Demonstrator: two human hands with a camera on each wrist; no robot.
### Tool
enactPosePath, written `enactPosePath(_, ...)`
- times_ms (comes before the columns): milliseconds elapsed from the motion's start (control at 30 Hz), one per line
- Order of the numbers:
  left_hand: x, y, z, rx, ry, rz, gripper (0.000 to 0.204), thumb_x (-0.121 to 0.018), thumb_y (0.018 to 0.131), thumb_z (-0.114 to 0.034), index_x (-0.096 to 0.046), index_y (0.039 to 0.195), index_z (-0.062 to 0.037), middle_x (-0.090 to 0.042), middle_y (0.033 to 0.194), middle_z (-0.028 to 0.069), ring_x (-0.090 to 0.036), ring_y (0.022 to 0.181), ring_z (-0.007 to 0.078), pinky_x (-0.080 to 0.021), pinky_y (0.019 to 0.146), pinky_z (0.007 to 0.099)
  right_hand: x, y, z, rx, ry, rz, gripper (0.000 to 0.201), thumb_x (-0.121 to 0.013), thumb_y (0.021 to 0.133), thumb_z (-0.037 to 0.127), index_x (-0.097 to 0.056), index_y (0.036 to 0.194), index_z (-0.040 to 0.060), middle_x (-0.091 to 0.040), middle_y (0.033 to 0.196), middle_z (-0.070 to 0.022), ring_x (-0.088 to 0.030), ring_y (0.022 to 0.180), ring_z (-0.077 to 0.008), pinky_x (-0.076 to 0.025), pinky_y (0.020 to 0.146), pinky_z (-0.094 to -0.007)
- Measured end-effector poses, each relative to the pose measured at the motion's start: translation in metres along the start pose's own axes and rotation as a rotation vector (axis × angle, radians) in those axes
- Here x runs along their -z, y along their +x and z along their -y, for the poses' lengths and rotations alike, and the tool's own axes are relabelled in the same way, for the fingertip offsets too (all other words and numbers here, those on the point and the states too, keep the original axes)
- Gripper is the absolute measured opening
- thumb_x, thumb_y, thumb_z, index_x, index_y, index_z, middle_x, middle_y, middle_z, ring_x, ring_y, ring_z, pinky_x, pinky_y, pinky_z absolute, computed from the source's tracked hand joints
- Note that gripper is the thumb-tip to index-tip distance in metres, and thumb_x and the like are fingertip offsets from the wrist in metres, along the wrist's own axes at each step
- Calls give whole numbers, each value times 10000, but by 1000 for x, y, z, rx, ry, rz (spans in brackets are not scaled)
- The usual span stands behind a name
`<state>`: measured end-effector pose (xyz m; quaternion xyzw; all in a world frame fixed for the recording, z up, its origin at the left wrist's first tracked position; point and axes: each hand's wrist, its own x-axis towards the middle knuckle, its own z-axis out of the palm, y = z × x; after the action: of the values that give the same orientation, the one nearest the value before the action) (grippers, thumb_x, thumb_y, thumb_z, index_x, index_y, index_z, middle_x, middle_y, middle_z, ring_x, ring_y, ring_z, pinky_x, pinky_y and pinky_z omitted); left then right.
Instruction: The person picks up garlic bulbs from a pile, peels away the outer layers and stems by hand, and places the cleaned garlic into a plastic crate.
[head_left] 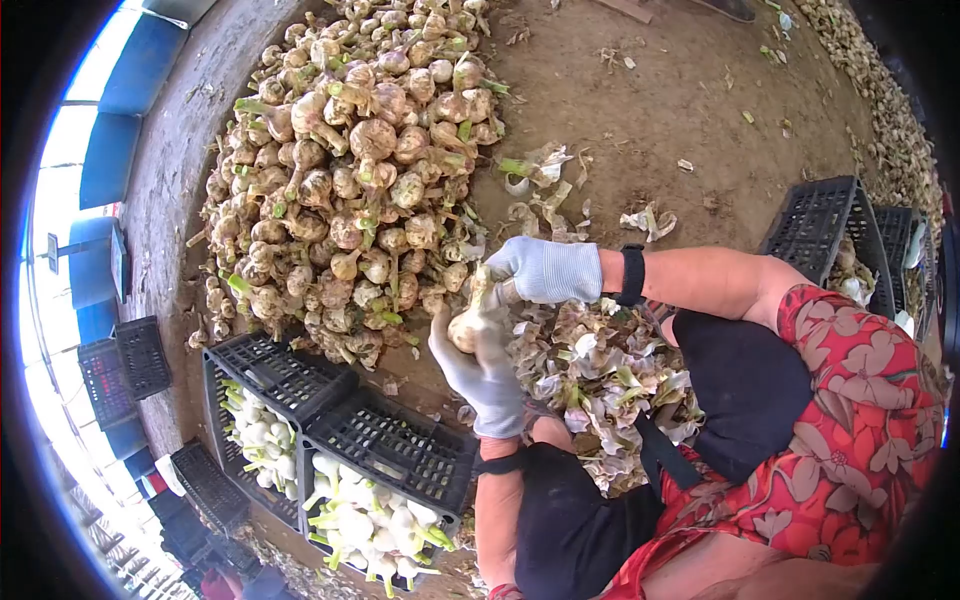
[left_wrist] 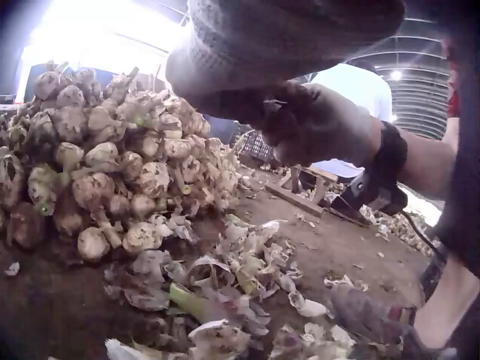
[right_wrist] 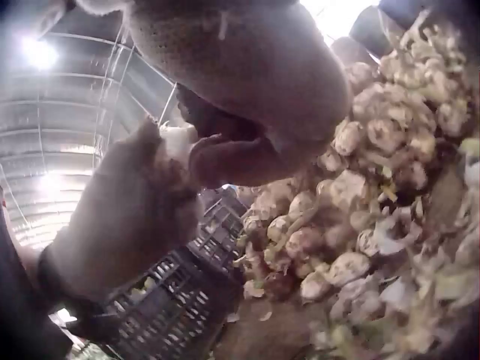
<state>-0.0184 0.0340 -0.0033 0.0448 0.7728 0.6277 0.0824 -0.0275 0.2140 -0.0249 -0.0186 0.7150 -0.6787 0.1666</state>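
Observation:
A garlic bulb (head_left: 463, 332) with its stalk up is held between two hands in pale gloves, beside a large heap of unpeeled garlic (head_left: 345, 190). My left hand (head_left: 482, 378), partly blurred, grips the bulb from below. At the stalk, my right hand (head_left: 552, 271) pinches with thumb and fingers. In the left wrist view my left hand (left_wrist: 277, 49) fills the top, my right hand (left_wrist: 322, 124) close behind it; the bulb is hidden there. The right wrist view shows a pale part of the garlic (right_wrist: 178, 139) between my right hand (right_wrist: 247, 82) and left hand (right_wrist: 127, 217).
Black crates (head_left: 390, 445) with cleaned white garlic (head_left: 370, 520) stand at the lower left. Loose peels (head_left: 600, 385) lie between the person's legs and on the dirt floor (head_left: 670, 120). Another black crate (head_left: 815, 225) stands at the right; a small wooden stool (left_wrist: 296, 196) appears beyond the heap.

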Motion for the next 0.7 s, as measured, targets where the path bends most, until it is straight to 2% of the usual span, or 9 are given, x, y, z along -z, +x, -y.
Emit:
enactPosePath(100,19,17,3,675,-874,282,521,-412,957,-516,-559,1109,-39,-604,847,63,-548,620,184,-450,528,297,-11,-4,4,212,-46,-169,163,-648,822,110,-681,952,18,-658,731,-75,-593,701,-118,-481,670,-330)
enactPosePath(133,10,24,-16,1019,-944,157,575,-325,956,-607,-593,1002,-101,-593,745,29,-464,487,176,-351,402,303,-15,-3,3,229,-62,-178,157,-628,830,103,-688,956,31,-680,758,-86,-618,711,-143,-490,685,-329)
enactPosePath(233,14,22,-8,906,-842,226,616,-326,943,-651,-597,1023,-104,-590,749,21,-486,534,161,-370,424,290,-24,-6,-2,-58,209,-196,153,-625,834,104,-693,955,40,-697,798,-109,-647,730,-183,-502,705,-324)
enactPosePath(267,19,23,4,538,-900,449,597,-388,956,-588,-568,1164,-58,-638,906,70,-584,700,167,-475,556,296,-29,-9,-3,-184,301,-220,171,-623,840,117,-688,981,47,-704,831,-127,-665,756,-217,-509,721,-325)
enactPosePath(400,6,9,19,322,-615,-34,351,-634,928,-246,-509,1174,-30,-616,900,52,-532,621,96,-415,495,224,-50,-14,-3,93,-215,-289,230,-627,849,91,-643,1071,28,-680,815,-30,-620,728,-94,-512,692,-282)
enactPosePath(433,13,8,21,364,-663,9,365,-636,926,-264,-510,1182,-37,-616,916,47,-536,638,88,-409,496,208,-48,-14,-3,183,-337,-286,201,-618,870,96,-650,1057,30,-683,808,-46,-615,727,-94,-507,691,-279)
enactPosePath(567,31,7,23,391,-790,144,440,-673,888,-366,-546,1177,-59,-614,941,5,-520,652,57,-378,506,170,-33,-2,17,-368,398,-147,141,-613,859,67,-687,968,20,-679,784,-17,-600,726,-80,-486,665,-251)
enactPosePath(600,32,7,19,432,-832,144,457,-682,880,-367,-546,1185,-56,-613,949,4,-512,653,54,-377,511,171,-36,1,8,-240,536,-203,126,-611,863,62,-690,946,8,-676,784,-8,-591,712,-73,-480,635,-244)
enactPosePath(700,38,9,29,449,-1068,340,600,-761,798,-385,-531,1224,-29,-623,1008,33,-562,721,93,-436,562,185,-10,12,-17,-187,56,-405,132,-606,870,61,-691,958,11,-669,777,-6,-589,705,-73,-484,622,-254)
